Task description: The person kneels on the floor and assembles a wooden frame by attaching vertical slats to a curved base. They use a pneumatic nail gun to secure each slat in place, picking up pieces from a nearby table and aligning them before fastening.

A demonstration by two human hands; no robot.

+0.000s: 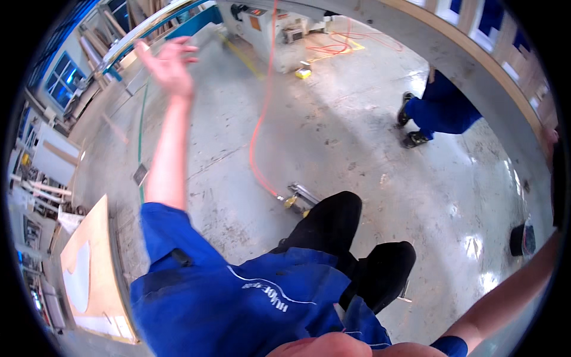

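1. Our left hand (169, 64) is raised and open, fingers apart, slightly blurred, with nothing in it. It is held out over the floor, well apart from any workpiece.
2. Our right hand (553, 141) seems to be the dim patch at the far right rim, beside the wood-edged slatted panel (470, 40). The edge of view cuts it off, so we cannot tell whether it grips, touches or merely hangs near.
3. The slatted panel lies along the upper right, above a curved-looking grey beam (443, 44). Parts of it show pale wood, with blue in the gaps.
4. The metal air tool (304, 193) lies on the concrete floor, just beyond our black-trousered knee (333, 220), in neither visible hand. An orange-red air hose (256, 149) runs to its brass-coloured fitting.
5. As for progress, we judge that the hose is already coupled and the tool is set down, not in use. The panel's slats and edging look to be in place, but its far part leaves the view, so we cannot say how much remains.
6. Beneath the beam stands a co-worker's blue trouser leg (440, 113). A plywood sheet (98, 238) lies at our left.
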